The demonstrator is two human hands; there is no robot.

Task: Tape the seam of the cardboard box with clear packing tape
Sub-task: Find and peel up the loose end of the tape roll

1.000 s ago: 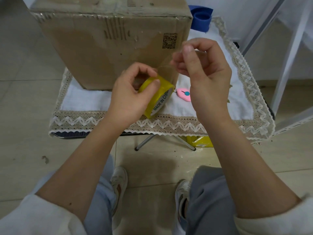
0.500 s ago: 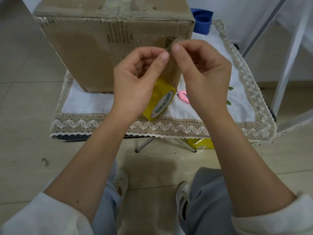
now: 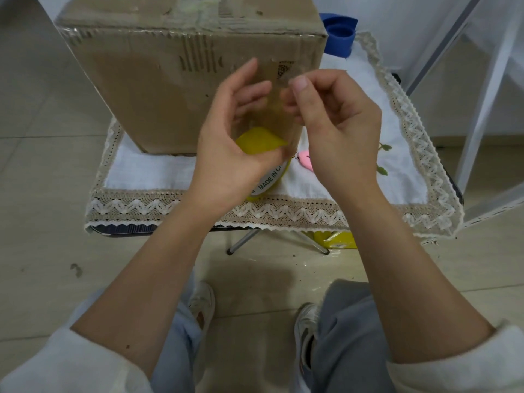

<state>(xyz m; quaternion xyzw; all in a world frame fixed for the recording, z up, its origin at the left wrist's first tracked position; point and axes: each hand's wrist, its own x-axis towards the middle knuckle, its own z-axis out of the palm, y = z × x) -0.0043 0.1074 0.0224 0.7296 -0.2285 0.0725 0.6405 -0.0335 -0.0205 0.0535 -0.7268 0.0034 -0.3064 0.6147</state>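
In the middle of the frame, the left hand cups the yellow tape roll, with its fingers spread open above it. The right hand pinches the loose end of the clear tape, so the strip is pulled up and ready to stick. The cardboard box stands just behind the hands on a small table with a lace cloth. Its top seam, at the upper edge, already looks shiny with tape. A pink thing lies beside the right hand, and a blue thing sits behind the box. Nothing blocks the way up to the seam.
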